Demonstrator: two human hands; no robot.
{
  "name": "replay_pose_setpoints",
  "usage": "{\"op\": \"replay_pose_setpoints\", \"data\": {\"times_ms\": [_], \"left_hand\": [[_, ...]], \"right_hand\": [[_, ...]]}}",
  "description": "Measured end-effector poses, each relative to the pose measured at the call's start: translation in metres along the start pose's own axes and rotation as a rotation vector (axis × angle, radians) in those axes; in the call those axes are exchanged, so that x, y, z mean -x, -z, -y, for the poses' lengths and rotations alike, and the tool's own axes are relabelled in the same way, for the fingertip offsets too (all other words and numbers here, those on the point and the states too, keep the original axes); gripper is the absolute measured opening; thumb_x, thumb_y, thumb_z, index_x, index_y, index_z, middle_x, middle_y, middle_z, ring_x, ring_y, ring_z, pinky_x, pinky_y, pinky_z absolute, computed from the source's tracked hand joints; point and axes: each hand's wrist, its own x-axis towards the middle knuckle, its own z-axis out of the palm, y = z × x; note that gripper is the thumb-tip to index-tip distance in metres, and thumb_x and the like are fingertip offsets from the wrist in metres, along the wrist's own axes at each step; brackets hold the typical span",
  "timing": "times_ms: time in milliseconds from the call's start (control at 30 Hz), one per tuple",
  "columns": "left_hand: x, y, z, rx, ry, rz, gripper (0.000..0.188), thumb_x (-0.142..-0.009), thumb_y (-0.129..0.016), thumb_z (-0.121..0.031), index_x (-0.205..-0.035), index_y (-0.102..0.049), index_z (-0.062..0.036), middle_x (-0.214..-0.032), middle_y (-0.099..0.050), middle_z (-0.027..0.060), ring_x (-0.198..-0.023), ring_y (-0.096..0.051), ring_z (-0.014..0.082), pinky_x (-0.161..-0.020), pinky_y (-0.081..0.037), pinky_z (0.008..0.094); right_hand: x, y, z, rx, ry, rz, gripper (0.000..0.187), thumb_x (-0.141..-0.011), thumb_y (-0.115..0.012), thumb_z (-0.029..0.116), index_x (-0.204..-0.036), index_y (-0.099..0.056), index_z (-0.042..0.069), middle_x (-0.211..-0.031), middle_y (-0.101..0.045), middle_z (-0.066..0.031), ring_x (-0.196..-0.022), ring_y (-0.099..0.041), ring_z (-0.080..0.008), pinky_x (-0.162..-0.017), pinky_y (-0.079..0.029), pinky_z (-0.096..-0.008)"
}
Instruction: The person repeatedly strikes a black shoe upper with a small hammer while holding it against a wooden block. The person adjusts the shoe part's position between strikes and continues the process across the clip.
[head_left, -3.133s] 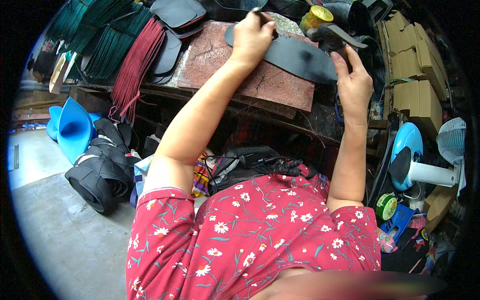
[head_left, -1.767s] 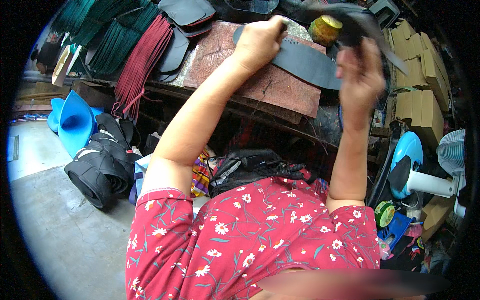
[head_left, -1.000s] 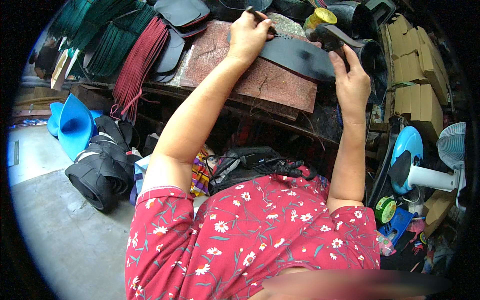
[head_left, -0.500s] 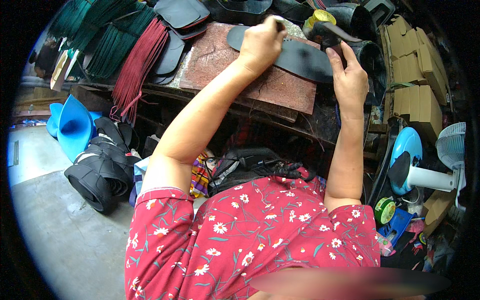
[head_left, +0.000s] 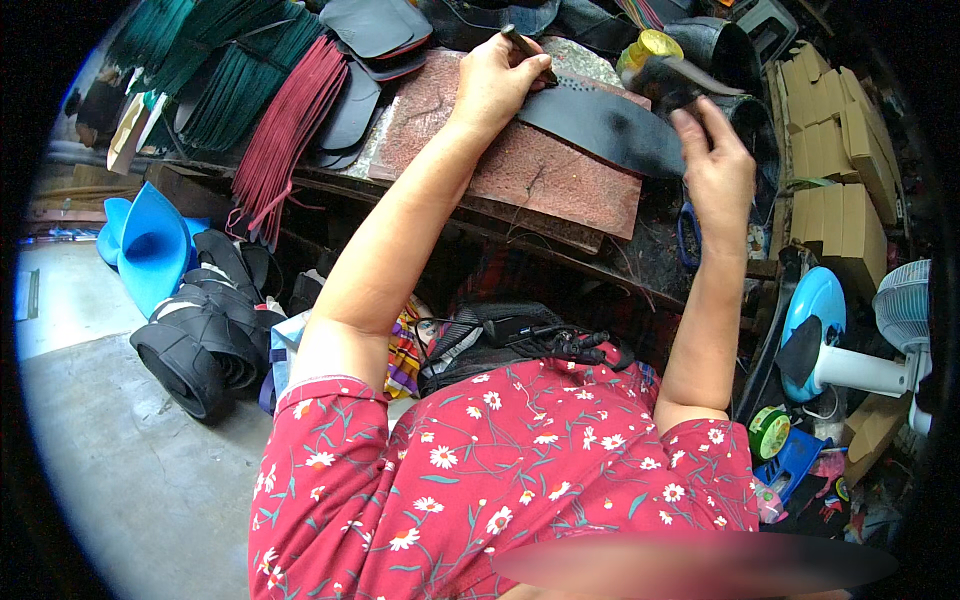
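Observation:
A long black rubbery strip [head_left: 610, 125] lies aslant over a worn reddish board [head_left: 520, 170] on the workbench. Near its left end, my left hand [head_left: 495, 85] is closed round a short dark rod, a punch [head_left: 517, 42] by its look. Several small dots or holes show in the strip just right of that hand. At the strip's right end, my right hand [head_left: 718, 160] pinches a dark hammer-like tool [head_left: 668, 88] between thumb and fingers. Motion smears this tool, so its exact shape is unclear. The strip's left end is hidden behind my left hand.
Bundles of green strips [head_left: 220, 85] and red strips [head_left: 290, 125] lie at the left, beside stacked black sole-shaped pieces [head_left: 375, 30]. A yellow round container [head_left: 655, 45] stands behind the tool. Cardboard boxes [head_left: 840, 215] and a fan [head_left: 902, 300] are at the right.
My left hand has shifted left along the strip with the punch, uncovering the dots beside it. My right hand and its tool have moved slightly right and nearer.

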Motion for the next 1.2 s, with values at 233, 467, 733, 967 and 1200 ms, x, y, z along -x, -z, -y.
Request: {"op": "replay_pose_setpoints", "data": {"times_ms": [233,467,733,967,1200], "left_hand": [[0.009,-0.015,-0.017,-0.578,-0.453,-0.069,0.02,-0.081,-0.072,-0.018,-0.096,-0.063,-0.0075,-0.079,-0.067,0.0186,-0.075,-0.067,0.0361,-0.067,-0.055,0.0431],[0.003,-0.017,-0.011,-0.056,0.031,-0.119,0.01,-0.088,-0.063,-0.007,-0.092,-0.06,0.0012,-0.075,-0.069,0.0147,-0.065,-0.07,0.0219,-0.059,-0.058,0.0315],[0.005,-0.014,-0.011,-0.345,-0.131,0.037,0.018,-0.088,-0.069,-0.012,-0.1,-0.063,0.0001,-0.087,-0.072,0.0093,-0.077,-0.069,0.0134,-0.07,-0.057,0.0282],[0.011,-0.025,-0.019,-0.634,-0.479,-0.035,0.017,-0.084,-0.069,-0.014,-0.094,-0.06,-0.0029,-0.075,-0.067,0.0194,-0.07,-0.068,0.0323,-0.064,-0.055,0.0391],[0.001,-0.01,-0.006,0.304,0.061,-0.143,0.01,-0.088,-0.064,-0.005,-0.093,-0.059,0.003,-0.082,-0.069,0.0125,-0.07,-0.069,0.0161,-0.061,-0.059,0.0276]], "right_hand": [[0.006,0.025,0.04,-0.357,0.462,-0.316,0.031,-0.092,-0.067,0.029,-0.113,-0.066,0.007,-0.08,-0.07,-0.0115,-0.078,-0.071,-0.0277,-0.064,-0.054,-0.0363],[0.01,-0.019,-0.006,0.122,0.229,-0.167,0.047,-0.092,-0.059,0.05,-0.118,-0.065,0.012,-0.092,-0.07,-0.0181,-0.087,-0.069,-0.0365,-0.072,-0.054,-0.0411],[0.016,0.034,0.037,-0.479,0.337,-0.263,0.034,-0.091,-0.069,0.027,-0.116,-0.065,0.004,-0.088,-0.072,-0.012,-0.074,-0.069,-0.0198,-0.063,-0.052,-0.0338],[0.01,-0.016,0.016,-0.029,0.171,-0.04,0.043,-0.091,-0.062,0.045,-0.118,-0.065,0.012,-0.095,-0.071,-0.0171,-0.09,-0.068,-0.0371,-0.075,-0.054,-0.0422],[0.01,-0.017,-0.017,0.102,0.092,-0.022,0.047,-0.091,-0.059,0.05,-0.122,-0.064,0.015,-0.094,-0.071,-0.018,-0.09,-0.068,-0.0379,-0.077,-0.053,-0.0439]]}}
